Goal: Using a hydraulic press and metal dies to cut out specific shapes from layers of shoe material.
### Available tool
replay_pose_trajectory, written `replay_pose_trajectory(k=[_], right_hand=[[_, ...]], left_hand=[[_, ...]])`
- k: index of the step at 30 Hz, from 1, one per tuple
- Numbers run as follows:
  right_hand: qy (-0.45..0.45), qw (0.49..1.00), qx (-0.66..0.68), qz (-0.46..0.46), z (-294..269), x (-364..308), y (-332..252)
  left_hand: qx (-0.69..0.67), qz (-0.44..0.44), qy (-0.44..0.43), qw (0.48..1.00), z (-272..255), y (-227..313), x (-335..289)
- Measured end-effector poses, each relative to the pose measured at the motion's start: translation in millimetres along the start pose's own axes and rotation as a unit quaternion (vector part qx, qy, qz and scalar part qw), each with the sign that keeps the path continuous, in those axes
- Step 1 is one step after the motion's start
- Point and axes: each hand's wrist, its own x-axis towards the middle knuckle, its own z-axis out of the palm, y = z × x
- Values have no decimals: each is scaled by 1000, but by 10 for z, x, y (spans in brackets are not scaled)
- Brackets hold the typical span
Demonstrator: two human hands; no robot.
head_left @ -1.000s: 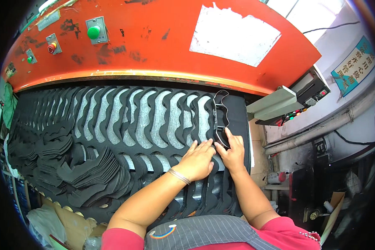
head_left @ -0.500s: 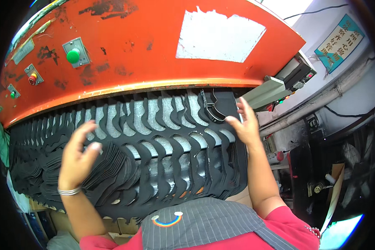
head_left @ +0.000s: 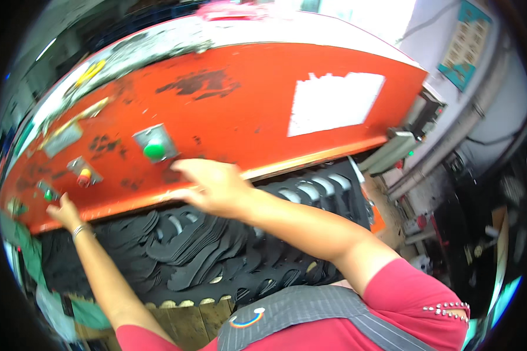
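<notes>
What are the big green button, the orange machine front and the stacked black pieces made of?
Big green button: probably plastic, as it looks smooth and evenly coloured.
Orange machine front: likely painted metal; the coat is marked with dark scuffs.
Stacked black pieces: maybe foam or rubber sheet; they look thin and matt, but fabric is possible.

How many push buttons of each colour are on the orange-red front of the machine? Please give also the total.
Green: 2, the large green button and the small green button near the left hand
Red: 1, the red button between them
Total: 3
</notes>
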Motion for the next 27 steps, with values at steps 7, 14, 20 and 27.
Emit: replay_pose_trajectory(k=[7, 14, 20, 27], right_hand=[[12, 998, -65, 0, 411, 645, -19], [-381, 904, -6, 194, -333, -615, -30], [-504, 814, -41, 286, -943, -1434, -218], [-382, 890, -53, 244, -983, -1880, -265]], left_hand=[[2, 66, -208, 976, -480, -60, 614], [-88, 105, -402, 905, -533, 1156, -1936], [-152, 298, -576, 746, -607, 2486, -4117], [118, 434, -588, 672, -560, 2347, -4944]])
